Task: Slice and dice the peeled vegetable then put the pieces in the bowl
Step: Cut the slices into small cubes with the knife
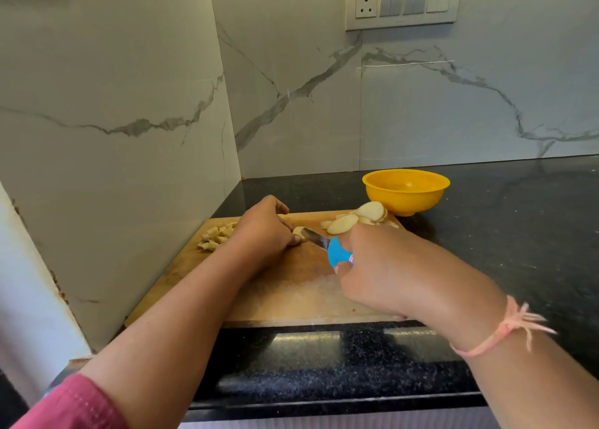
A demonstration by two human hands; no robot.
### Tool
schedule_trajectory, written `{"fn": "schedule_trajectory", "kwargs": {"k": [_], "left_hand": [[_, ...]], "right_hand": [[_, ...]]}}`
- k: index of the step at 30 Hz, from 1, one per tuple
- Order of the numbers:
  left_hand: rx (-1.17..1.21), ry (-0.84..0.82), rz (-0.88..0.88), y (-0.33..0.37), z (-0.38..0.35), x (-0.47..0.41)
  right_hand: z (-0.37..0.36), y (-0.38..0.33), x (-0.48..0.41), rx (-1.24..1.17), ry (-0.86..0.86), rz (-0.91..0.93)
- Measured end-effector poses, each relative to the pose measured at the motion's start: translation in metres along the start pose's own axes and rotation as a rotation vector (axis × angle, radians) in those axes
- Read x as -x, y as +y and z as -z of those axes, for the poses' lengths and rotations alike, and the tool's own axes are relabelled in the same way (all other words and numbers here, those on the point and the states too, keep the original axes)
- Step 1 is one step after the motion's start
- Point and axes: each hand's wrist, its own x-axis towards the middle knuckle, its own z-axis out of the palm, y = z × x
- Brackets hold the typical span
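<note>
A wooden cutting board (pixel 285 292) lies on the black counter. My left hand (pixel 262 227) pinches a small pale vegetable piece (pixel 299 232) down on the board. My right hand (pixel 382 266) grips a knife by its blue handle (pixel 338 255), and the blade (pixel 316 238) lies against that piece. A heap of diced pieces (pixel 217 235) sits at the board's left edge. Round peeled slices (pixel 356 218) are stacked at the board's far right corner. A yellow bowl (pixel 405 190) stands just behind them, and its inside looks bare.
Marble walls close off the left side and the back. The black granite counter (pixel 502 227) stretches to the right of the board. Its front edge (pixel 324 396) runs just below my forearms. A switch panel (pixel 403 4) hangs on the back wall.
</note>
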Motion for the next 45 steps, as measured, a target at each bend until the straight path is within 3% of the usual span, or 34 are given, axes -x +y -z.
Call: {"fn": "schedule_trajectory", "kwargs": {"k": [6, 16, 32, 39, 45], "left_hand": [[0.032, -0.017, 0.016, -0.001, 0.003, -0.001], [0.035, 0.006, 0.059, -0.007, 0.001, -0.011], [-0.059, 0.047, -0.011, -0.006, 0.000, -0.008], [-0.337, -0.187, -0.278, -0.001, 0.002, 0.001], [-0.475, -0.299, -0.329, 0.004, 0.007, 0.003]], "right_hand": [[0.012, 0.006, 0.027, 0.054, 0.006, 0.013], [-0.015, -0.007, -0.009, -0.066, 0.110, -0.020], [-0.005, -0.001, 0.010, 0.029, 0.055, 0.063], [-0.010, 0.020, 0.028, -0.076, 0.111, -0.037], [-0.015, 0.025, 0.027, -0.143, 0.198, -0.088]]}}
